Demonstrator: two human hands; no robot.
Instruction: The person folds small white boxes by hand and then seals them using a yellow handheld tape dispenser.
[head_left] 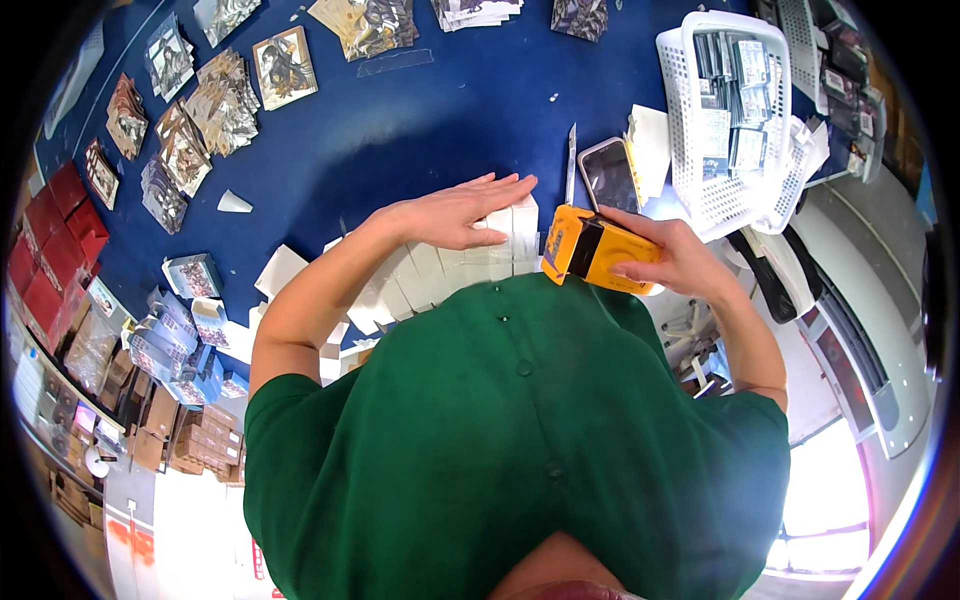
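Observation:
My left hand lies with its fingers stretched out over the tops of a row of narrow white boxes. These boxes stand side by side along the near table edge, partly covered by my forearm and green shirt. At the right end of the row, my right hand is closed around a yellow box. A black band shows across that box, and one end sticks out like a flap; its inside cannot be made out. Just beyond the yellow box lie a phone and a slim cutter knife.
A white perforated basket with packed cards stands at the right. Stacks of picture cards lie across the far left of the blue table. Blue printed boxes and red boxes sit at the left edge.

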